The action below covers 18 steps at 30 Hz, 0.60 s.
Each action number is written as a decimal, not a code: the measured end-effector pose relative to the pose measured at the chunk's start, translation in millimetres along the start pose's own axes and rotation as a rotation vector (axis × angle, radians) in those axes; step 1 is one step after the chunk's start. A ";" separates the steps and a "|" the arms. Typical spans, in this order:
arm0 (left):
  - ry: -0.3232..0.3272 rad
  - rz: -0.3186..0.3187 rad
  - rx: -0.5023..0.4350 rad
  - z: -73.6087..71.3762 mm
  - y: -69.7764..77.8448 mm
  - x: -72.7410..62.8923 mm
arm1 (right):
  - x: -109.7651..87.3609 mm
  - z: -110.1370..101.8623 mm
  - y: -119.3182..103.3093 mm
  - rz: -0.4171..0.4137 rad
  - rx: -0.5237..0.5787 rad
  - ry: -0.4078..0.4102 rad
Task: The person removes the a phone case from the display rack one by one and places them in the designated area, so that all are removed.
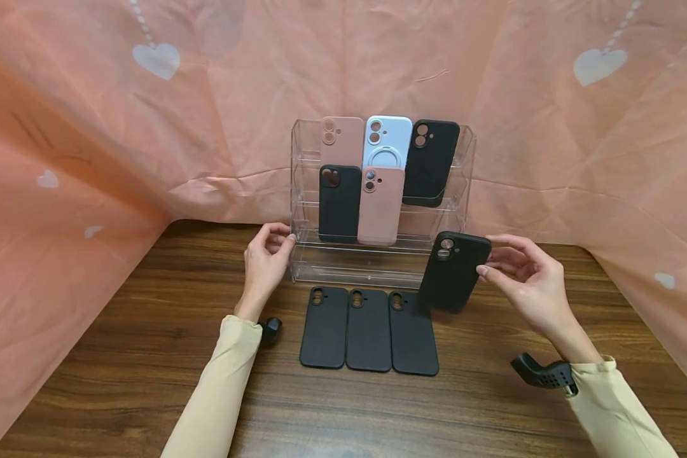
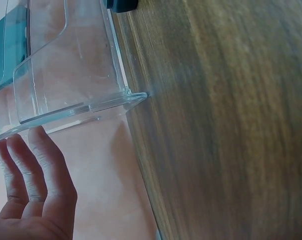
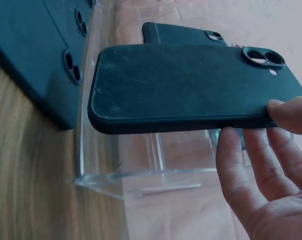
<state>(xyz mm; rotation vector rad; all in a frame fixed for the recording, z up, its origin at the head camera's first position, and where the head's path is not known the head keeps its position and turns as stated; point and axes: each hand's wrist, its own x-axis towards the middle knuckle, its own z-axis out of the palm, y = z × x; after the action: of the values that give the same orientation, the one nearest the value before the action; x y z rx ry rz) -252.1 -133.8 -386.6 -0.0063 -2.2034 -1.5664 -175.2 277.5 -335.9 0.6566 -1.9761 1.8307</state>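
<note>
- I saw the right hand [image 1: 523, 277] pinch 1 black case [image 1: 457, 272] by its edge, before the clear stand [image 1: 343, 275]; a weak pinch could have dropped it.
- The left hand [image 1: 266, 261], fingers relaxed, touched the stand; a shove could have toppled its 5 propped cases [image 1: 381, 207].

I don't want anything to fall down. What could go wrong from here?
The right hand holds the raised black case by one long edge, so it might slip and drop onto the table. If that case bumps the clear stand, the front pink case could get knocked loose. The left hand touches the stand's side; a push might shift it.
</note>
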 end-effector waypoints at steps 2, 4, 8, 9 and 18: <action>0.000 -0.001 0.000 0.2 -0.6 0.2 | -3.6 -2.6 2.4 0.013 0.011 -0.011; 0.000 -0.001 0.000 0.4 -1.3 0.3 | -7.2 -5.3 4.3 0.025 0.035 -0.025; -0.002 -0.001 -0.002 0.1 -1.8 -0.5 | -13.6 -11.2 7.3 0.052 0.083 -0.059; -0.002 -0.002 -0.002 0.0 -1.8 -0.5 | -14.8 -12.9 7.9 0.060 0.100 -0.068; -0.009 0.001 0.007 -0.3 -0.3 0.4 | -27.2 -29.2 14.3 0.182 0.218 -0.142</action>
<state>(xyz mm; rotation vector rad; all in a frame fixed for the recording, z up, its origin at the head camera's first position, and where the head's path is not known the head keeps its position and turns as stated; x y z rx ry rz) -252.5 -134.3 -386.6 -0.0117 -2.2158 -1.5608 -162.2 309.6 -360.3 0.7083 -1.9995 2.1871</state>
